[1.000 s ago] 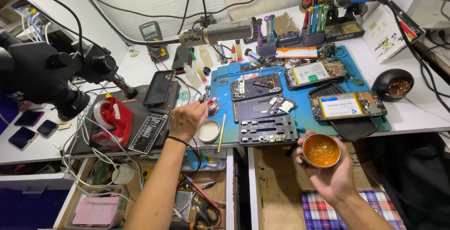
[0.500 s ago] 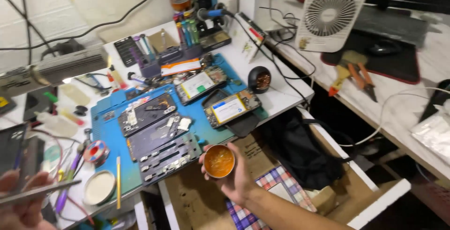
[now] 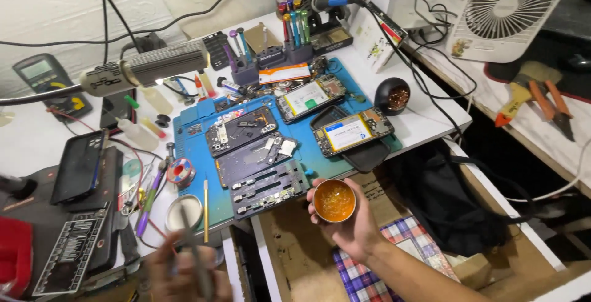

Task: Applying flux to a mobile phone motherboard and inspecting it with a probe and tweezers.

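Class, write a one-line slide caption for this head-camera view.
Right hand holds a round amber-filled tin beside opened phones on a blue mat; blurred left hand grips a thin tool.

A grey multimeter (image 3: 46,80) with a pale rectangular screen lies at the far left of the white bench. A dark phone (image 3: 78,166) with a black screen lies tilted on the left side. On the blue work mat (image 3: 191,136), two opened phones show battery labels: the rear phone (image 3: 309,97) has a white and green label, the nearer phone (image 3: 351,132) a white label with a blue and yellow band. Behind them, in front of the tool holder, lies an orange and white card (image 3: 284,73). A white printed box (image 3: 372,40) stands near the bench's right edge. A black panel with white markings (image 3: 68,256) lies at the lower left.
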